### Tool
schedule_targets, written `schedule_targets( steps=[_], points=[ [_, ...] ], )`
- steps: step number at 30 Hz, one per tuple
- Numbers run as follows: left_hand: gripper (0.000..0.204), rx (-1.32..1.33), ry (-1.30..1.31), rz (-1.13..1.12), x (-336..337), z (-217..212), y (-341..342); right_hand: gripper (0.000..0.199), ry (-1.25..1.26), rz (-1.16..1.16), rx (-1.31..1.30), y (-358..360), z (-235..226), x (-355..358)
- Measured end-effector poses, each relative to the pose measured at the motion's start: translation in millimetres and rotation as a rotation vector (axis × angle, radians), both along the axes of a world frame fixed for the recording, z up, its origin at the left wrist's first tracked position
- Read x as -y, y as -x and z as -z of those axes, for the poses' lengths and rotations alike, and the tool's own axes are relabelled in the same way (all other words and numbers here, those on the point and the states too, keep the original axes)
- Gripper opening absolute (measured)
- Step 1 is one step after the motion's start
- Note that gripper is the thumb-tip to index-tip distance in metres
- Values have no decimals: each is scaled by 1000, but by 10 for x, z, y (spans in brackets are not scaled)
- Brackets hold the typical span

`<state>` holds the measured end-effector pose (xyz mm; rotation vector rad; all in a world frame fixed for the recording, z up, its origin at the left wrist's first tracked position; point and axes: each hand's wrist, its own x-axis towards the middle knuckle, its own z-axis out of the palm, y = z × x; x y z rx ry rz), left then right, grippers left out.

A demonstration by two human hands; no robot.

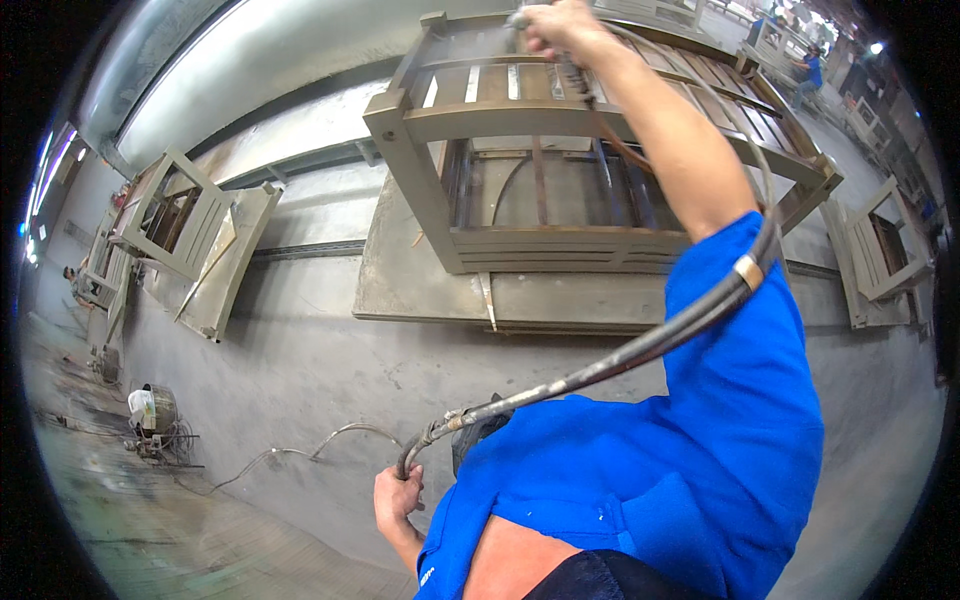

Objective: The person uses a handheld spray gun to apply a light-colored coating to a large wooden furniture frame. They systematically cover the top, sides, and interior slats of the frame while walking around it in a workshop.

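At the top of the head view my right hand (pixel 568 30) is closed around a spray gun (pixel 519 20), its nozzle pointing left over a slatted wooden frame (pixel 540 122). A pale haze hangs by the nozzle. The frame is coated greyish-beige, with brown showing on some slats and inside bars. Low on the left, my left hand (pixel 398 492) grips a bundle of dark hoses (pixel 600 362), taped together in places. From there the bundle runs across my body and over my right arm, up toward the gun.
The frame rests on a flat board (pixel 410 290) above the grey floor. Similar furniture pieces stand at left (pixel 185 225) and right (pixel 890 245). A paint pot (pixel 155 410) sits on the left, with a thin hose (pixel 270 453) trailing over the floor. Another person (pixel 808 72) works far right.
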<state>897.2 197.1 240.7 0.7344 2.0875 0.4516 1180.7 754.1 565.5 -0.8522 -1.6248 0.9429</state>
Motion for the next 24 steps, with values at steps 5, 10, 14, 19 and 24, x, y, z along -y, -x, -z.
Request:
schedule_targets(
  steps=[5,10,14,19,24],
  points=[
    [30,-94,29,226,-261,19,-797,28,-47,511,366,-1935,-259,354],
    [28,-172,-14,466,-822,-110,-1575,45,-60,677,320,-3588,-394,696],
    [27,-197,-31,514,-1188,-249,-2009,40,-27,775,229,-4299,-376,779],
    [26,-186,22,478,-1439,-354,-2091,32,-77,736,121,-4427,-192,807],
    [24,-235,-27,489,-1632,-407,-1816,24,-119,677,14,-4092,105,905]
  ],
)
